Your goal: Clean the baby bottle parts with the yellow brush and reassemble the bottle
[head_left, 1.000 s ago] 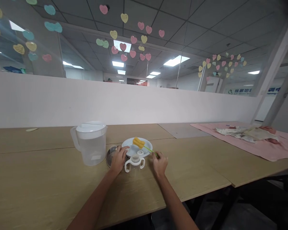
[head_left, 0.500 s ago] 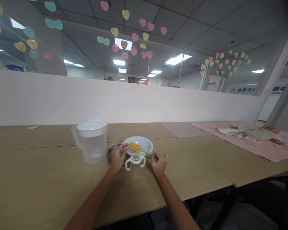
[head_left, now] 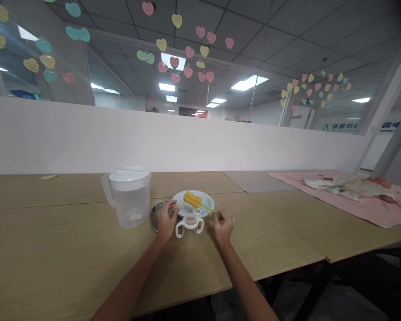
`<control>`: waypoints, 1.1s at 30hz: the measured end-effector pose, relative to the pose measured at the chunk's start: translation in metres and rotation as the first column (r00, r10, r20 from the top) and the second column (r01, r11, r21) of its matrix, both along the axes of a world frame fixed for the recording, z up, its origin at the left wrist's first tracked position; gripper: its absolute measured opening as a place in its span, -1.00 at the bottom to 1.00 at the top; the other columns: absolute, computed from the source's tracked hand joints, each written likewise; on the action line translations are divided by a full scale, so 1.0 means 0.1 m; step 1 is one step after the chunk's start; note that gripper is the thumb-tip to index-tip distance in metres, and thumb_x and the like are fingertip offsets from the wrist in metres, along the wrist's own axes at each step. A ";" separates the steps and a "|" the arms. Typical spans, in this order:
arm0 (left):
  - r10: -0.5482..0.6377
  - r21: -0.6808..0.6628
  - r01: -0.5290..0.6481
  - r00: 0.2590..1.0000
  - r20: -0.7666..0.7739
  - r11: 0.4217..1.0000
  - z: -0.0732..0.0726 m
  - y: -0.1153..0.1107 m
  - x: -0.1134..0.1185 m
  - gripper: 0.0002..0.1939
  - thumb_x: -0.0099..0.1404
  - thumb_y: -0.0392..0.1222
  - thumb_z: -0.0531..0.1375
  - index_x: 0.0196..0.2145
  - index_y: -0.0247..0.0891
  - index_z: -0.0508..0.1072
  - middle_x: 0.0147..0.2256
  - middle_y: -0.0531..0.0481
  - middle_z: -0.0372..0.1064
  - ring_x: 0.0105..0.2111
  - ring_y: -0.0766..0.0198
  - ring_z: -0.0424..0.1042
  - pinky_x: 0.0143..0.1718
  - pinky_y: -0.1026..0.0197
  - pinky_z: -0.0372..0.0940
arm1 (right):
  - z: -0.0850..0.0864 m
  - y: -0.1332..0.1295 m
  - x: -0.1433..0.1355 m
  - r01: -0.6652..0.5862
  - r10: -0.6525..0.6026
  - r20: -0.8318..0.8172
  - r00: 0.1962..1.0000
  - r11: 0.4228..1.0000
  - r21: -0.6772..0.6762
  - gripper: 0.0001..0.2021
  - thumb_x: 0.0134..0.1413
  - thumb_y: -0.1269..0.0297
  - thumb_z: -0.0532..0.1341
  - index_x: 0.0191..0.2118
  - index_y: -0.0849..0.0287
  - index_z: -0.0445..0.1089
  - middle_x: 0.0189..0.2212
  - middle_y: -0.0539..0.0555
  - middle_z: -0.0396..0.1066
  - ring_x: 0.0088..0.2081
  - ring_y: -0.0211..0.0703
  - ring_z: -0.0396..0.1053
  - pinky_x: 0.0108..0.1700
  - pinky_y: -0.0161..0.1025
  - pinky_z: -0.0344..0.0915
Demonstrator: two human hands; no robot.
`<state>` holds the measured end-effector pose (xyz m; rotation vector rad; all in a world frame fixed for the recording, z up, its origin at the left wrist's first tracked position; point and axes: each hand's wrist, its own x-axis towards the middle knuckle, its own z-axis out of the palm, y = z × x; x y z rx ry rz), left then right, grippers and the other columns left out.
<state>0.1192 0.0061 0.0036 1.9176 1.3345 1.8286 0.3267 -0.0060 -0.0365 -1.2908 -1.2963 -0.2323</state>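
Note:
My right hand [head_left: 223,225] is closed around the green handle of a bottle brush with a yellow sponge head [head_left: 192,199]. The sponge is over a white bowl [head_left: 209,206]. My left hand [head_left: 167,219] pinches a small clear-whitish piece [head_left: 177,204], too small to name, just left of the sponge and apart from it. Between my hands, a clear baby bottle with a white two-handled collar [head_left: 190,224] stands uncapped on the table. Partly hidden behind my left hand is a round metal tray [head_left: 153,221] with a clear dome-shaped cover [head_left: 159,206] on it.
A lidded, translucent plastic pitcher [head_left: 131,200] stands to the left. Far right, a pink cloth [head_left: 370,213] bears a doll-like figure in pale clothes [head_left: 357,187]. A low white wall [head_left: 187,142] with glass above runs behind the table [head_left: 270,236].
The sponge head has moved slightly right and up, away from the piece in my left hand, and its handle slants more steeply. The bottle and pitcher have stayed put.

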 end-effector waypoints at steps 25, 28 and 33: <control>0.057 0.005 -0.058 0.996 0.062 0.998 0.05 -0.04 -0.02 -0.74 0.17 -0.02 0.16 -0.30 -0.27 0.45 -0.35 -0.07 0.47 -0.37 0.24 0.47 -0.28 0.18 0.38 | 0.01 -0.01 0.01 0.120 -0.130 0.082 0.988 0.987 0.109 -0.73 0.13 0.14 0.02 -0.44 0.19 0.31 -0.53 0.02 0.32 -0.42 -0.16 0.23 -0.19 -0.20 -0.01; 0.048 0.012 -0.049 0.996 0.079 0.999 0.06 -0.04 -0.02 -0.73 0.17 0.00 0.16 -0.33 -0.28 0.45 -0.35 -0.07 0.48 -0.36 0.24 0.47 -0.27 0.18 0.39 | 0.00 -0.01 0.01 0.066 -0.078 0.142 0.987 0.994 0.093 -0.73 0.14 0.14 0.02 -0.44 0.18 0.31 -0.53 0.01 0.31 -0.40 -0.15 0.23 -0.19 -0.21 -0.01; 0.024 0.025 -0.025 0.998 0.051 0.999 0.07 -0.05 -0.03 -0.75 0.19 -0.02 0.14 -0.33 -0.25 0.46 -0.33 -0.06 0.48 -0.33 0.22 0.47 -0.23 0.16 0.38 | -0.01 0.00 0.01 0.105 -0.112 0.072 0.991 0.990 0.089 -0.73 0.15 0.14 0.01 -0.41 0.19 0.32 -0.50 0.02 0.33 -0.40 -0.16 0.24 -0.17 -0.20 -0.01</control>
